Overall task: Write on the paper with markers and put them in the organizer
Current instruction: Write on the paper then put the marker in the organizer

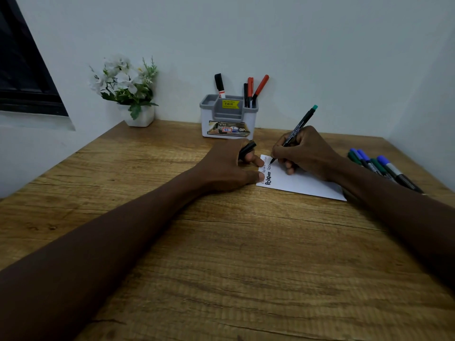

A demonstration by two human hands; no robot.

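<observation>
A white paper (305, 183) with a few written words lies on the wooden table (221, 254). My right hand (305, 151) grips a black marker with a green end (299, 126), its tip touching the paper's far left corner. My left hand (226, 166) rests on the table at the paper's left edge, thumb and a fingertip on the sheet, with a black marker cap (247, 150) held in its curled fingers. A grey-and-white organizer (229, 119) stands at the back by the wall, holding a black-capped marker (219, 86) and red markers (256, 91).
Several blue and green markers (384, 168) lie on the table to the right of the paper. A white pot of artificial flowers (130, 94) stands at the back left. Walls close the table at the back and right; a dark window frame (24, 70) is on the left.
</observation>
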